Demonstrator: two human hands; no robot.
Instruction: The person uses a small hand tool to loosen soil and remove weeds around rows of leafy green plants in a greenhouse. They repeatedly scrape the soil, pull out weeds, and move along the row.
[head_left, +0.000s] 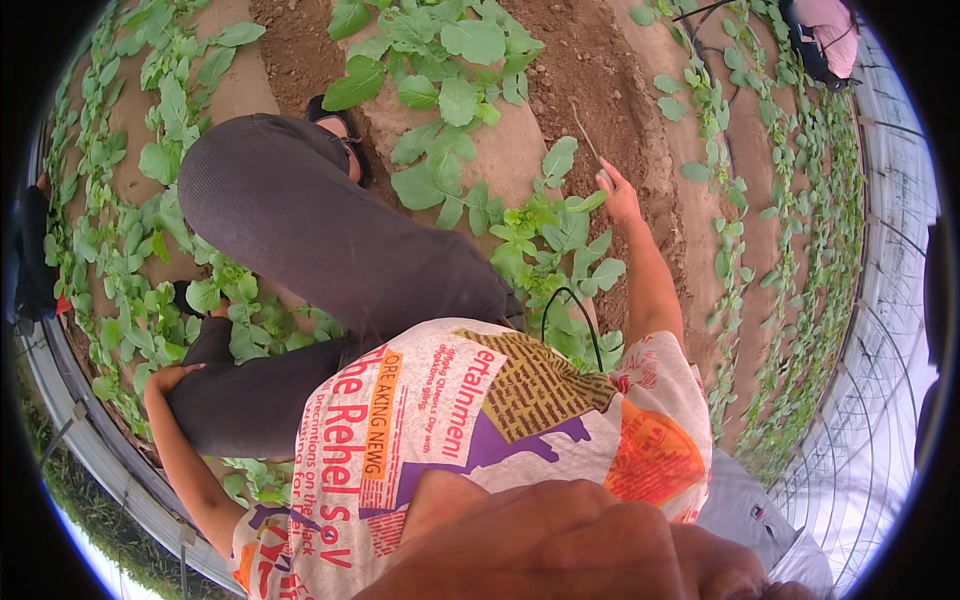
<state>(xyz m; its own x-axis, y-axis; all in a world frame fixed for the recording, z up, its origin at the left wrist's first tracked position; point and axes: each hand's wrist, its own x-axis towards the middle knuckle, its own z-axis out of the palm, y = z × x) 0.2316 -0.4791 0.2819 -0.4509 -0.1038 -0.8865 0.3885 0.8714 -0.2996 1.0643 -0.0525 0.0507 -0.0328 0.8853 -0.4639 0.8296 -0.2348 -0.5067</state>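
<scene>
My right hand (616, 193) is closed around the handle of a thin-bladed hand tool (587, 135), whose kind I cannot make out. The tool points away over the bare brown soil (592, 82) of a furrow. Just left of this hand are the leaves of a leafy green plant (559, 232) on a raised bed. My left hand (174, 375) rests on my dark-trousered knee, its thumb spread along the cloth; its underside is hidden. Before my bent leg stands a larger clump of broad green leaves (457, 67).
Further rows of leafy plants run along the left (161, 150) and right (795, 187). A black wire hoop (566, 292) stands beside my shirt. Other people (829, 37) are at the upper right and at the far left edge (34, 255). A greenhouse wall (896, 247) curves along the right.
</scene>
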